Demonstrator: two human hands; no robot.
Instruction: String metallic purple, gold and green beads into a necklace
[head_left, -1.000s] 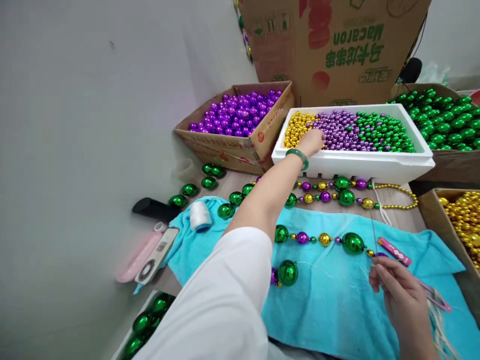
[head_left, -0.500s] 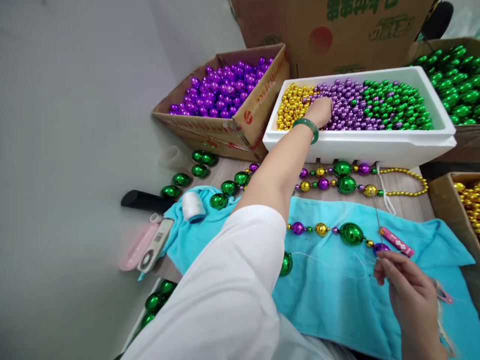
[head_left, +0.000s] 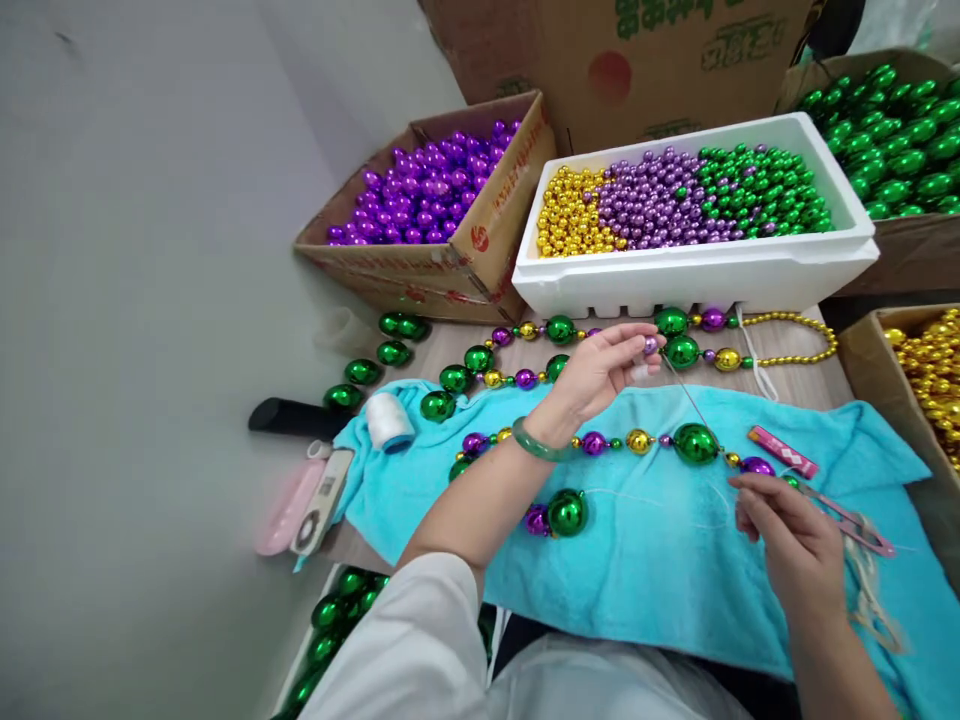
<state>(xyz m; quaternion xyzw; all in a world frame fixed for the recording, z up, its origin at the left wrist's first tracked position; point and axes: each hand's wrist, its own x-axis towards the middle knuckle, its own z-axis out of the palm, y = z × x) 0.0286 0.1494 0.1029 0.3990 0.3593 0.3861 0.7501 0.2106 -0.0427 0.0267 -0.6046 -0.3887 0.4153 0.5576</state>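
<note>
A small purple bead [head_left: 650, 345] is pinched in the fingers of my left hand [head_left: 600, 370], which wears a green bangle [head_left: 541, 441]. My right hand [head_left: 791, 535] pinches a long thin needle [head_left: 694, 402], its upper end close to the bead; whether it is inside the hole I cannot tell. Below lies a strand of gold, purple and green beads, with a big green bead [head_left: 696, 443] on the turquoise towel [head_left: 645, 600]. Another green bead [head_left: 568, 512] rests on the towel beside a loose white thread. Pink snips [head_left: 855, 528] lie by my right hand.
A white foam box [head_left: 697, 265] holds small gold, purple and green beads. Cardboard boxes of purple [head_left: 397, 262], green [head_left: 915, 240] and gold beads [head_left: 934, 375] surround it. A finished-looking necklace [head_left: 787, 317], a thread spool [head_left: 388, 422] and a pink-and-white packet [head_left: 784, 452] lie nearby.
My left hand has come out of the foam box toward me and now holds a small purple bead at the needle's upper end. My right hand stays low with the needle, now tilted left.
</note>
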